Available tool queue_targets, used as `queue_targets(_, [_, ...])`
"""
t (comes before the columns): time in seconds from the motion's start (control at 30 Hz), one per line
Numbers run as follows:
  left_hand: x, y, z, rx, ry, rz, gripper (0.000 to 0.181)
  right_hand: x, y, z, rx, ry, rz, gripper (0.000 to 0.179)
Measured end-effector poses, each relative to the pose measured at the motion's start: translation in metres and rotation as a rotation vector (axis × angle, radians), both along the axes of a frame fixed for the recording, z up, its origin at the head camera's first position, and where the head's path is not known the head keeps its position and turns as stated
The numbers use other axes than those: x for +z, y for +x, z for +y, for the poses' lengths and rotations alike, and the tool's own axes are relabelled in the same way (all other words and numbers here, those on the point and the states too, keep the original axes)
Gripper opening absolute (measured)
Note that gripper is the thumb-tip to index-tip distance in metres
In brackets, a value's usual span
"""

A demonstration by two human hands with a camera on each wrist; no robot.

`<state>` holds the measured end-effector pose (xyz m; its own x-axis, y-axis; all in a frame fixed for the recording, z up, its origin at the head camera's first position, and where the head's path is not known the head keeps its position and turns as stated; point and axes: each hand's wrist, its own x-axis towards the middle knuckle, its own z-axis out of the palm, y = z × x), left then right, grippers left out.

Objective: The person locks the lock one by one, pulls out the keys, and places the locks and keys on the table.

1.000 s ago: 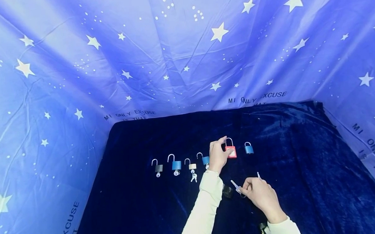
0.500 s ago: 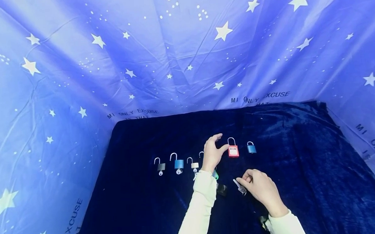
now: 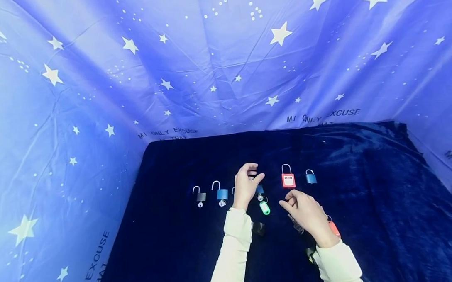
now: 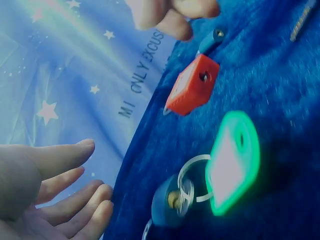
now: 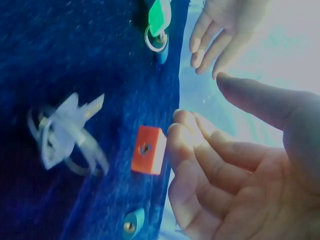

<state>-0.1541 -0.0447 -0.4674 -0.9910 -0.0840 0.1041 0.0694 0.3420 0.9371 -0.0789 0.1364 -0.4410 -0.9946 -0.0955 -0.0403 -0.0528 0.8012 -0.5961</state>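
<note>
The red padlock (image 3: 288, 180) lies with its shackle closed, between and beyond both hands. To its left my left hand (image 3: 246, 185) hovers with loosely bent fingers and holds nothing, partly covering padlocks beneath it. A blue padlock (image 3: 260, 190) with a key and a green key tag (image 3: 265, 208) shows beside that hand. Nearer to me, my right hand (image 3: 307, 215) has relaxed fingers around nothing. Below it is a bunch of keys (image 5: 65, 135), blurred in the right wrist view. A red key tag (image 3: 334, 229) shows past the right hand's outer edge.
On the left lie a grey padlock (image 3: 201, 197) and another blue padlock (image 3: 222, 194), both with raised shackles and keys inserted. A closed blue padlock (image 3: 311, 178) lies right of the red one. Dark blue cloth (image 3: 377, 202) covers the table; starry fabric (image 3: 223, 66) surrounds it.
My left hand has let go of the red padlock and moved left. My right hand has released the keys and moved slightly up toward the padlock. The view has shifted a little left.
</note>
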Motion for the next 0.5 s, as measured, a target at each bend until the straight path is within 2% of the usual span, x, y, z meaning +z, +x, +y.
queue_targets(0.17, [-0.003, 0.005, -0.007, 0.043, 0.009, -0.039, 0.036, -0.002, -0.007, -0.008, 0.017, -0.012, 0.006, 0.026])
queue_targets(0.23, [-0.005, 0.007, -0.009, 0.058, -0.018, -0.046, 0.036, -0.002, -0.009, -0.011, 0.019, -0.010, 0.002, 0.027])
queue_targets(0.5, [-0.002, 0.016, -0.014, 0.122, -0.146, -0.165, 0.025, -0.006, -0.017, -0.023, 0.055, -0.060, -0.017, 0.030])
